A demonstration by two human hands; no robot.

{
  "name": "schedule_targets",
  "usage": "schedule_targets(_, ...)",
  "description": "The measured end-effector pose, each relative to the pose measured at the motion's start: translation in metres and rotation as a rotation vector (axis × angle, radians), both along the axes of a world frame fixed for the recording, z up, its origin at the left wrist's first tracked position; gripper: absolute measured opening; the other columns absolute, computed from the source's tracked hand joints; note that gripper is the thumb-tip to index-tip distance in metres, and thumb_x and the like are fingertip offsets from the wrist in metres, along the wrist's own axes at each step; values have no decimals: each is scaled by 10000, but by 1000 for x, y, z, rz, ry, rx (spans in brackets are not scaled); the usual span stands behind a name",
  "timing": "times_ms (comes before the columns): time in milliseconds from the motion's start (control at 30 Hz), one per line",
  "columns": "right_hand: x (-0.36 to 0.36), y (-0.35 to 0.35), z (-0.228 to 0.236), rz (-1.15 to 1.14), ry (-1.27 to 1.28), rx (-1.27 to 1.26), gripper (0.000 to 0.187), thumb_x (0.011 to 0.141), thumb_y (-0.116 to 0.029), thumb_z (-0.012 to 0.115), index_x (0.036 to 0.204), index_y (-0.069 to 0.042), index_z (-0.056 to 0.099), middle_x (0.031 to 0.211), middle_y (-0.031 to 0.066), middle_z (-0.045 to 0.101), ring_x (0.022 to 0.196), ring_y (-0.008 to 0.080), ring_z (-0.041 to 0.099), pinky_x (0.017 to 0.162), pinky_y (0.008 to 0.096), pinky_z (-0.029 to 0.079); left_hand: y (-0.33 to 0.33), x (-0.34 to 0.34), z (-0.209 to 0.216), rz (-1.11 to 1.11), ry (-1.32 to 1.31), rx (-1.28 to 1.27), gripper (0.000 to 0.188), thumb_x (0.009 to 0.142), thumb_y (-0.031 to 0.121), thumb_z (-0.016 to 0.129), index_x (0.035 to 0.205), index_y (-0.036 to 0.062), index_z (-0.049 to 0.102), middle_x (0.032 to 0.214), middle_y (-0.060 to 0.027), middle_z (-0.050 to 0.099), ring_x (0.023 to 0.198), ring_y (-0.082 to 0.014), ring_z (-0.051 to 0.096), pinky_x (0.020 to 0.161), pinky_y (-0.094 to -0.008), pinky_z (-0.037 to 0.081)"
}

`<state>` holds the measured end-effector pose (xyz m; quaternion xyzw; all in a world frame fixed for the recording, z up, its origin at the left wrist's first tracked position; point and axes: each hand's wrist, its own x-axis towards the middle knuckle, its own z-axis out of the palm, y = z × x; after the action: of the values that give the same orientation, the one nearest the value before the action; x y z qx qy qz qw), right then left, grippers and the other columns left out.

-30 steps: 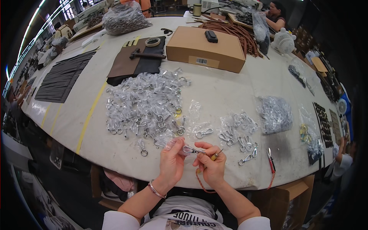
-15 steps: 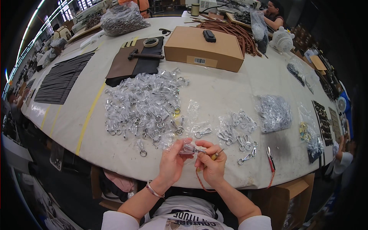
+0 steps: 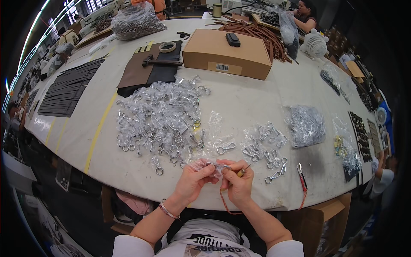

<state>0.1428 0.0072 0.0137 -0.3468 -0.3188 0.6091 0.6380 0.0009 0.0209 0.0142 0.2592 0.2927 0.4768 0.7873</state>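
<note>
My left hand is closed on a clear plastic bag at the table's near edge. Beside it, my right hand pinches the metal snap hook at the bag's other end; fingers hide much of the hook. A thin tool with a yellowish handle is also tucked in my right hand, and an orange cord hangs below. Just beyond my hands lies an unwrapped snap hook with a ring. A large heap of bagged snap hooks spreads to the left, with loose ones to the right.
Red-handled snips lie right of my hands, near a full plastic bag. A cardboard box carries a small black device. Further left are a hammer, a tape roll and dark strips. A person sits at the far right.
My left hand has turned and shifted slightly, its fingers now bunching the plastic. The snap hook shows less than before. My right hand has barely moved.
</note>
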Motion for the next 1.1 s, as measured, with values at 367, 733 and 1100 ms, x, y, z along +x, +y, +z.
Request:
schedule_targets(367, 7, -5, -6, 11, -207, 111, 68, 766, 70, 567, 779, 7, 547, 970, 189, 600, 500, 52, 501, 438, 157, 402, -16, 10, -4, 86, -130, -148, 164, 858, 146, 523, 931, 20, 598, 908, -78, 619, 857, -149, 576, 770, -326, 454)
schedule_targets(733, 12, -2, -11, -126, -980, 893, 184, 639, 39, 645, 808, -19, 598, 915, 169, 623, 612, 220, 623, 496, 246, 485, -22, 13, -2, 207, -57, -90, 149, 832, 98, 539, 929, -1, 594, 893, -90, 605, 801, -134, 568, 759, -275, 443)
schedule_targets(1100, 48, 33, 35, 650, -396, -171, 428, 900, -280, 443, 1245, -29, 399, 641, -2, 480, 486, 27, 340, 413, 162, 251, -17, -10, -2, -91, 404, 117, 117, 804, 98, 553, 834, -8, 593, 679, -44, 600, 591, -78, 553, 530, -205, 432)
